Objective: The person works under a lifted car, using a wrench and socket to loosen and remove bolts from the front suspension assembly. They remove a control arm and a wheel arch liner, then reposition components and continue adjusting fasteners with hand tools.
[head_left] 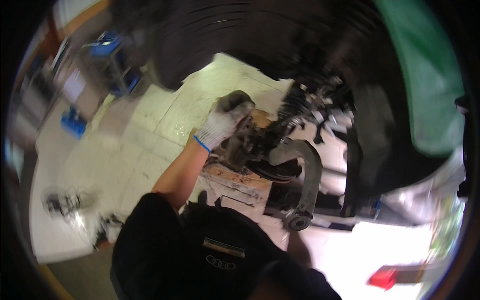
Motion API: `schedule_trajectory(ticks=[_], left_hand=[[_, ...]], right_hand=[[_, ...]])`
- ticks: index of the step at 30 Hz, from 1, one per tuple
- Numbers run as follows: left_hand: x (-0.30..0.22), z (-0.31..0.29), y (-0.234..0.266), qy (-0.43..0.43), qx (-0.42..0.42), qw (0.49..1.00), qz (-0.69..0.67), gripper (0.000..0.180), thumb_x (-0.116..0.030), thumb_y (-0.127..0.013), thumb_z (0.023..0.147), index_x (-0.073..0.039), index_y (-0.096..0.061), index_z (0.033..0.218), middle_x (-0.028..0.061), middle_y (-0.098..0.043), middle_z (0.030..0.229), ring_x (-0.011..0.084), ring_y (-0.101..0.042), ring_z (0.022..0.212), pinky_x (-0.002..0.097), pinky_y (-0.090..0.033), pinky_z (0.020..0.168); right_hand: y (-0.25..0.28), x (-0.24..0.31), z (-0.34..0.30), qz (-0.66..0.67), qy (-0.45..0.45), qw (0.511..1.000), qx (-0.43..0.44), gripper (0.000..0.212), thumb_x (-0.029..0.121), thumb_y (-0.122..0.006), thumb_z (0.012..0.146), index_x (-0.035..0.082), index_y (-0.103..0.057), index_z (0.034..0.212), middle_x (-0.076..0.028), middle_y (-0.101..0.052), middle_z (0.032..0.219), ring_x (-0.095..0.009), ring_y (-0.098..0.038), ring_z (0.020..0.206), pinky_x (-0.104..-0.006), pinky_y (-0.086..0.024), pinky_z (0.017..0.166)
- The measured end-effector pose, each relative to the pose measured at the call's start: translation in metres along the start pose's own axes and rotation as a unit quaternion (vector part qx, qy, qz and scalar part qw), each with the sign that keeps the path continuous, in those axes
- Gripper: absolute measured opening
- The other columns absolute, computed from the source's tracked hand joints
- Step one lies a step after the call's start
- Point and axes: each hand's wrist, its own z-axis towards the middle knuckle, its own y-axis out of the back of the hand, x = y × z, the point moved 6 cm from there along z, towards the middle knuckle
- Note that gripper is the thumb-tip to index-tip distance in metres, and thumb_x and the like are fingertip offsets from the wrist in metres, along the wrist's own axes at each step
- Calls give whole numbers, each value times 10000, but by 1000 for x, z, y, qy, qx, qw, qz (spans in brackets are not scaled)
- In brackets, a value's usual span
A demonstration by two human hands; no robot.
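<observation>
My left hand [231, 116], in a white knit glove with a blue cuff edge and dark-soiled fingers, is closed at the top of a dirty metal wheel knuckle [237, 150]. Blur and the glove hide what its fingers grip. A round dark brake disc or shield [280, 171] sits just right of the knuckle. In front of it curves a thick grey suspension arm [311, 172], ending in a round bushing [299, 222] toward me. My right forearm [298, 250] rises to just below that bushing; the hand itself is hidden behind the arm's end.
A dark wheel-arch liner [210, 30] hangs overhead, beside a green cover [430, 75] at right. A coil spring and strut [295, 102] lie beyond the knuckle. Stained cardboard [240, 182] covers floor below. A blue tool cart [107, 47] stands far left; a red object [382, 279] lies lower right.
</observation>
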Motion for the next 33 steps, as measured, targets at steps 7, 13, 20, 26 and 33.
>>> schedule_trajectory(ticks=[7,13,20,26,33], left_hand=[[53,-145,104,171,-139,967,130,196,-222,-637,1004,-41,-707,1030,21,-666,824,99,-598,735,278,-504,649],[155,-277,186,357,-182,903,155,261,-273,-650,968,-25,-725,1005,65,-699,836,145,-647,740,298,-544,691],[175,-324,288,356,-202,898,163,457,-224,-609,976,-17,-584,1382,145,-731,1147,183,-704,878,347,-563,826],[110,-326,464,286,-319,881,202,333,-299,-635,984,0,-730,1094,164,-758,1034,235,-704,961,367,-535,914],[73,-298,653,213,-397,875,176,298,-232,-563,1012,-12,-721,1138,159,-719,1206,273,-665,1145,369,-483,1023]], right_hand=[[-78,37,12,-68,63,979,183,339,359,-649,902,46,-734,1001,-206,-721,913,-363,-705,866,-496,-558,737],[-104,90,1,-38,24,972,229,324,350,-640,903,52,-729,991,-193,-716,907,-333,-700,859,-476,-557,740],[-174,170,-22,-64,-35,954,292,307,340,-630,905,58,-724,981,-179,-711,900,-298,-694,852,-451,-556,743],[-230,288,-35,-144,25,928,343,292,331,-622,907,63,-720,971,-166,-707,893,-268,-689,845,-431,-555,746],[-271,432,-27,16,-158,921,356,237,279,-591,928,71,-696,976,-120,-676,832,-245,-670,772,-404,-560,689]])
